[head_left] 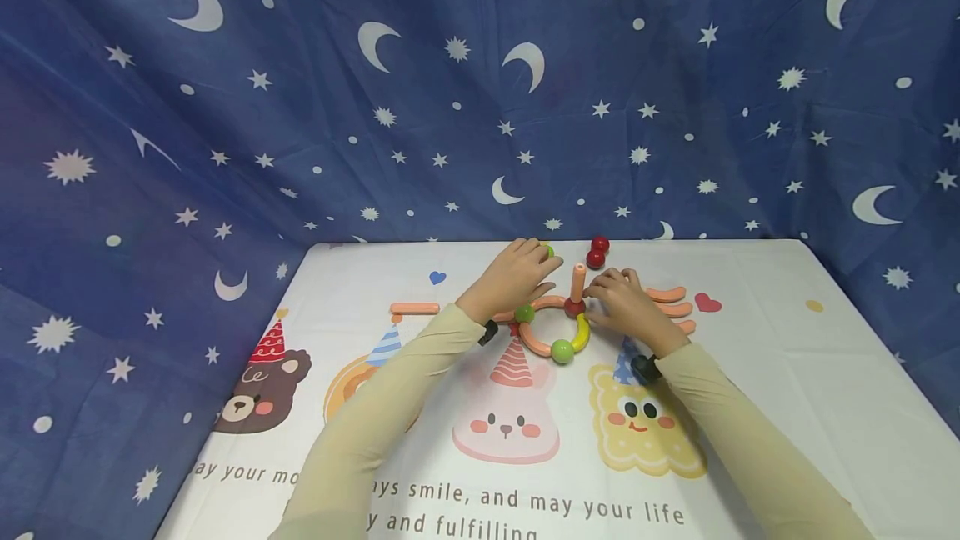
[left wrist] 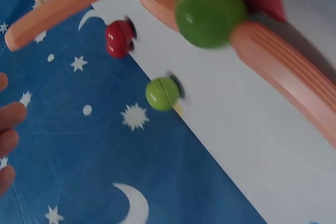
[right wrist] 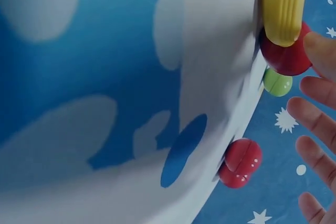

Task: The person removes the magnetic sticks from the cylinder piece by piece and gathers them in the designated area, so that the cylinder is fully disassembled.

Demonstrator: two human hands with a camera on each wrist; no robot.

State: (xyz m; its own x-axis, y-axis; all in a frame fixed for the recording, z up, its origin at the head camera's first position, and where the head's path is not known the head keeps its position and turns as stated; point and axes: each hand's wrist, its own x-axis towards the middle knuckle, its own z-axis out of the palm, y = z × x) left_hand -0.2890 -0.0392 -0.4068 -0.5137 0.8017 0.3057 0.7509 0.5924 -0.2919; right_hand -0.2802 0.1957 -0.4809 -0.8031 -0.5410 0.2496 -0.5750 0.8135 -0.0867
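Observation:
A ring of curved orange rods (head_left: 534, 341), a yellow curved rod (head_left: 582, 333), two green balls (head_left: 562, 351) and a red ball (head_left: 574, 308) lies on the white tablecloth. From the red ball an orange straight rod (head_left: 578, 282) stands upright. Another orange rod (left wrist: 286, 69) runs leftward from the ring's left green ball (left wrist: 210, 14). My left hand (head_left: 516, 277) hovers above that side, its fingers apart and holding nothing. My right hand (head_left: 628, 305) is beside the red ball, fingers spread; in the right wrist view its thumb (right wrist: 321, 53) is at the red ball (right wrist: 286, 59).
Behind the ring lie two red balls (head_left: 597, 253) together and a loose green ball (left wrist: 163, 94). Several curved orange rods (head_left: 671, 309) lie right of my right hand. A straight orange rod (head_left: 415, 307) is at left. A blue star-patterned curtain (head_left: 450, 107) rises behind the table.

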